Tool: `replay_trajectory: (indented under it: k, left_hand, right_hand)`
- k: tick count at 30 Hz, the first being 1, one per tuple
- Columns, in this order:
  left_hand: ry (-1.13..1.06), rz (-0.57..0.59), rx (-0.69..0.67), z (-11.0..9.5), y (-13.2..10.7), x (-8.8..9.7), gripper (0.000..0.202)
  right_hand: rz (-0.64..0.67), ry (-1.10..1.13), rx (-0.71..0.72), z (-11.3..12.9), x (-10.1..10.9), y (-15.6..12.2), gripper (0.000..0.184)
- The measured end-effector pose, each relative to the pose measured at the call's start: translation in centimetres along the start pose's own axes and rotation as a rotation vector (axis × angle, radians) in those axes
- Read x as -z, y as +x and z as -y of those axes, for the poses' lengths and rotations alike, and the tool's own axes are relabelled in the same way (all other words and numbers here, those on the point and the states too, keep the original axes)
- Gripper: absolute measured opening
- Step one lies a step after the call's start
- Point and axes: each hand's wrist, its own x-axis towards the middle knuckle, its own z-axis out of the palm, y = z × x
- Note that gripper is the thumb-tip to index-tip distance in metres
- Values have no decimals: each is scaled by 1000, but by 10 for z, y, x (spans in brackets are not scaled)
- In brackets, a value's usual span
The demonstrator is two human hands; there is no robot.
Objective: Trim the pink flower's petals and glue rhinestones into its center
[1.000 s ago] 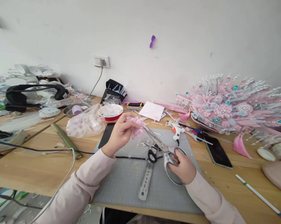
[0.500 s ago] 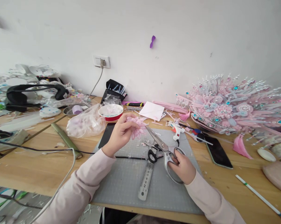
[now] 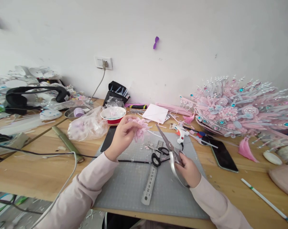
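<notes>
- Scissors (image 3: 170, 147), big and silver, were in the right hand (image 3: 189, 170).
- The right hand was curled almost closed, with its fingers wrapped around the handles. The blades pointed up and away from the person, and their tip was near the pink flower (image 3: 141, 129) but apart from it.
- The left hand (image 3: 122, 136) was pinched nearly closed. Its thumb and fingertips had hold of one side of the flower, which was up above the gray mat (image 3: 125, 194).
- The gray mat lay flat on the wooden table (image 3: 39, 175), under both hands.
- A metal ruler (image 3: 149, 184) lay on the mat, between the two arms. Small scissors with black handles (image 3: 160, 162) lay across it.
- A black cord (image 3: 134, 161) crossed the mat from the left.
- A black flat thing (image 3: 108, 140) was partly hidden by the left hand, so it was hard to tell what it was.
- A red and white bowl (image 3: 112, 121) stood just behind the left hand, and a clear plastic bag (image 3: 88, 126) was beside the bowl.
- A white glue gun (image 3: 181, 135) lay past the right hand, by the far edge of the mat.
- A phone (image 3: 223, 154) lay on the table to the right. Behind it was a big pink and blue decoration (image 3: 239, 109) with beads and shiny gems.
</notes>
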Motion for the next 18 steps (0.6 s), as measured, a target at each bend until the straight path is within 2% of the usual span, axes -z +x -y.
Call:
replay_trajectory:
  k: [2,4,5,7,11,15,18]
  left_hand:
    - [-87,-5,125,0,-1,-5,13]
    - [-219,29,308,-1,-4,-12,12]
    - [-296,58,412,-3,-6,-15,15]
    - [-422,105,584,-7,-9,-21,23]
    - [-555,82,643,-16,-13,-28,30]
    - [-660,115,679,-20,-14,-30,45]
    - [-710,150,700,-19,-16,-31,40]
  right_hand:
    - [84,283,-185,1,0,1,32]
    - [179,502,-369,0,2,3,46]
    - [228,585,-423,-2,3,4,51]
    - [322,731,-435,-6,6,3,56]
    - [499,953,-364,-10,12,-2,60]
    - [589,945,-361,-11,11,-5,57]
    - [625,917,-371,-15,9,-2,53]
